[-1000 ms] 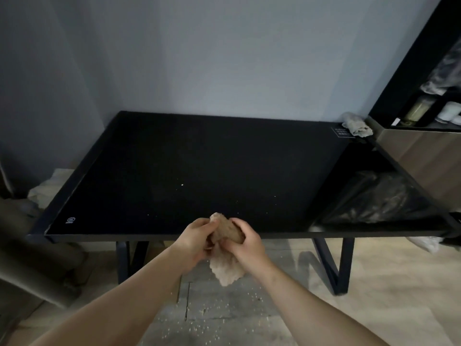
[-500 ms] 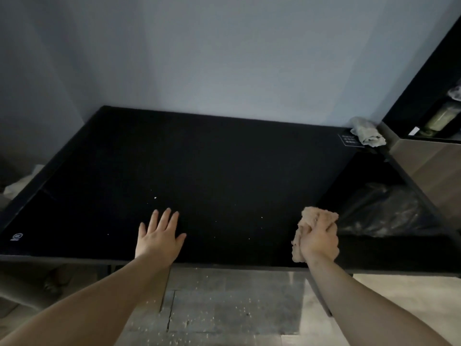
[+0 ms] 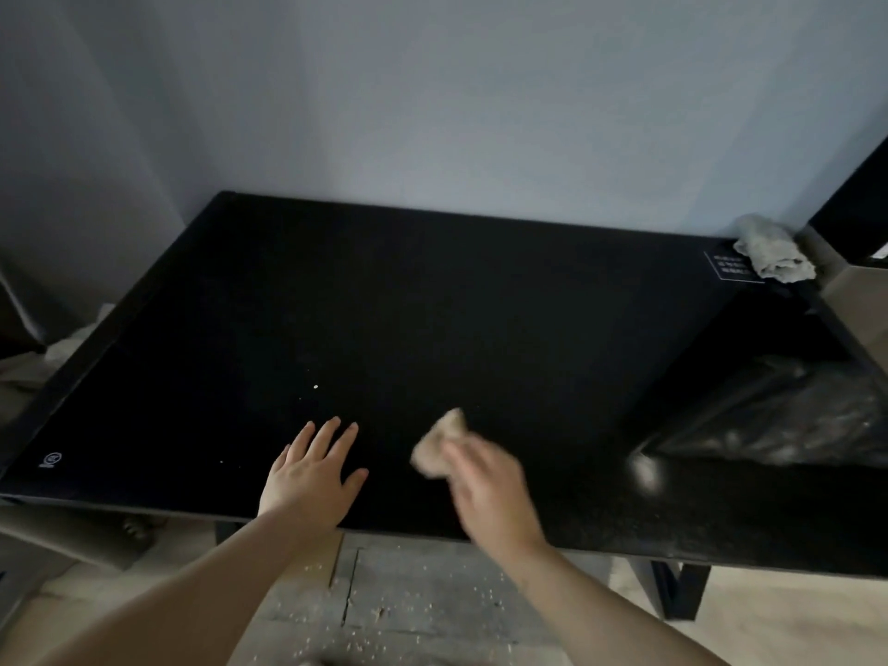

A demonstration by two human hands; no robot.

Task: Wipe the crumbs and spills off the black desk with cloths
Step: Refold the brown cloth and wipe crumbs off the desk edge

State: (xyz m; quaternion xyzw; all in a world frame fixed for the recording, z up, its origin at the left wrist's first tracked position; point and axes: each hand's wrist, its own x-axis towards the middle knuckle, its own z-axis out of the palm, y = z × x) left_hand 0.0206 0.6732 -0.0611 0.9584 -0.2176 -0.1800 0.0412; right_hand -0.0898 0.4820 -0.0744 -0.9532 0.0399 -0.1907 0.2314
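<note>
The black desk (image 3: 432,300) fills the middle of the view. My left hand (image 3: 312,475) lies flat on it near the front edge, fingers spread, holding nothing. Just to its right, my right hand (image 3: 490,487) is blurred by motion and closed on a crumpled tan cloth (image 3: 439,444) pressed to the desktop. A few pale crumbs (image 3: 315,387) lie on the desk beyond my left fingers. A second, grey cloth (image 3: 769,254) sits bunched at the far right corner.
A black plastic bag (image 3: 788,420) sits on the desk's right end. A dark shelf unit (image 3: 855,204) stands at the right. Crumbs are scattered over the floor (image 3: 423,612) below the front edge. A grey wall backs the desk.
My right hand has swept the tan cloth leftward along the front of the desk, toward my left hand. A second ago both hands held the cloth off the front edge.
</note>
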